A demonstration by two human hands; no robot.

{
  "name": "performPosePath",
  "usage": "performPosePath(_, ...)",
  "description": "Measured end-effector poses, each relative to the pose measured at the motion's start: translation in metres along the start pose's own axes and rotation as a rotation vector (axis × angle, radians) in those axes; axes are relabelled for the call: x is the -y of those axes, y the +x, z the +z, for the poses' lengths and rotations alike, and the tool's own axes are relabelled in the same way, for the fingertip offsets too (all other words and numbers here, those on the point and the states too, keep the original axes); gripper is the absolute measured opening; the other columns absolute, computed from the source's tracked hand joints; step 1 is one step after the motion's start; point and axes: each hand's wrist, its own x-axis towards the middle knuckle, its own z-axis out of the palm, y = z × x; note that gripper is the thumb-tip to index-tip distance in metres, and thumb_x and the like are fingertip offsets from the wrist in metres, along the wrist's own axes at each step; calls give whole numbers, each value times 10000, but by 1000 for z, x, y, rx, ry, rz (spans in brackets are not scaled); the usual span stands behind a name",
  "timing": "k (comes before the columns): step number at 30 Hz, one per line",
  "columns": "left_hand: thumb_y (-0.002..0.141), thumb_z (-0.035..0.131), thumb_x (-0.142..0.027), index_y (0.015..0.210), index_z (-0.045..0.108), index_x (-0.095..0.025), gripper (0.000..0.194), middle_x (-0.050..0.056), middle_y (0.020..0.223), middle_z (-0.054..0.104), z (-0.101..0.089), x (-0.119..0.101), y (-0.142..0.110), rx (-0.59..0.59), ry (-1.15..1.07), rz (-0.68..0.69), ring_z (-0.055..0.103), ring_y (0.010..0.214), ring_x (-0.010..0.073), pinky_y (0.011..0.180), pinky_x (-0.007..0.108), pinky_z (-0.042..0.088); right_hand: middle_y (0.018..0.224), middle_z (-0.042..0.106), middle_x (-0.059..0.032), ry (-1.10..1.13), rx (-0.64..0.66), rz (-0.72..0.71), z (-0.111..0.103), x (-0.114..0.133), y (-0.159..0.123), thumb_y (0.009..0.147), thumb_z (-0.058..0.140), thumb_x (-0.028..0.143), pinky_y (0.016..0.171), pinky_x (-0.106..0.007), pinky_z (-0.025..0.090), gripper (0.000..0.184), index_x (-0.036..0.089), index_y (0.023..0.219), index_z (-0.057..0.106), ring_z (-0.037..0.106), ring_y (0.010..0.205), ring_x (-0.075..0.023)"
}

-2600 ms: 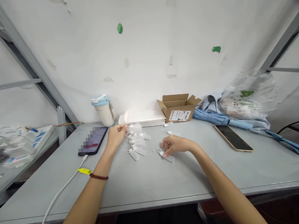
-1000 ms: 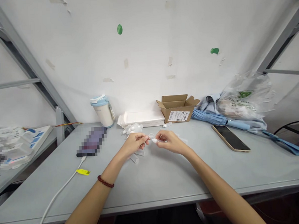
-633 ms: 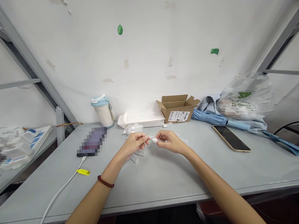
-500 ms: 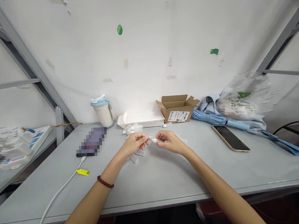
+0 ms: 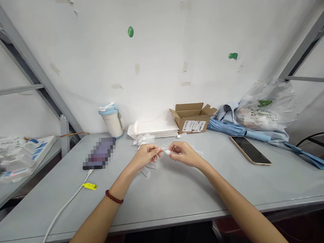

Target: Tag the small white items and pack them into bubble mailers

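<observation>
Above the middle of the grey table (image 5: pixel 165 196) my two hands meet on one small white plastic tag with a thin loop (image 5: pixel 165 151). My left hand (image 5: pixel 146 155) pinches the loop end and my right hand (image 5: pixel 182 153) pinches the tag body. A row of several more such white tags (image 5: pixel 144 139) lies on the table behind and under my left hand, partly hidden by it. One loose tag (image 5: pixel 182 135) lies near the cardboard box.
At the back stand a blue-lidded cup (image 5: pixel 111 119), a stack of white trays (image 5: pixel 154 128) and an open cardboard box (image 5: pixel 193 117). A phone on a white cable (image 5: pixel 100 157) lies left, another phone (image 5: pixel 249 150) right, by a blue umbrella (image 5: pixel 232 128) and a plastic bag (image 5: pixel 265 104).
2.6 s ago my hands were apart, the left at the tag row, the right on a tag on the table. They have come together, lifting one tag; over the last second they hardly moved.
</observation>
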Motion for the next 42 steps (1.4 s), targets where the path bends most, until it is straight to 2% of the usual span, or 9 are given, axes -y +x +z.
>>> performPosePath(10,783,558,-414,661,593,-135,306,-28,528,505,-1,2,1,2,28,0,410,478,72,467,205,281,552,473,50,-19,-17,-18,2,2,-1,694,529,188,496,-217,277,20,185,714,527,400,518,-88)
performPosePath(17,768,565,-423,662,589,-135,307,-29,538,507,0,0,0,-6,18,-2,396,464,67,457,205,275,672,539,15,-25,-70,-52,4,-2,1,708,535,196,538,-222,330,33,176,731,548,464,594,-105)
performPosePath(24,773,560,-422,650,584,-135,313,-34,504,481,0,-1,1,5,12,-1,388,459,67,458,206,271,709,562,5,-53,-102,-93,5,-6,2,734,524,210,578,-230,353,51,179,757,558,483,642,-118)
performPosePath(30,769,564,-415,660,592,-137,300,-20,559,521,0,1,0,4,-6,-2,401,468,66,456,210,273,705,548,17,-48,-89,-80,5,-3,2,734,533,214,554,-224,334,46,179,759,549,457,606,-104)
performPosePath(37,761,562,-424,643,581,-143,306,-33,506,480,1,-4,0,-3,4,-13,386,459,72,455,213,275,705,548,17,-53,-92,-91,5,-3,1,723,533,196,554,-221,329,36,178,749,550,445,603,-101)
performPosePath(42,756,570,-449,650,582,-144,323,-22,543,509,1,-3,-1,-2,-7,0,394,466,74,454,216,283,712,558,15,-37,-95,-87,5,-4,1,739,526,209,558,-226,338,58,180,775,562,457,611,-106)
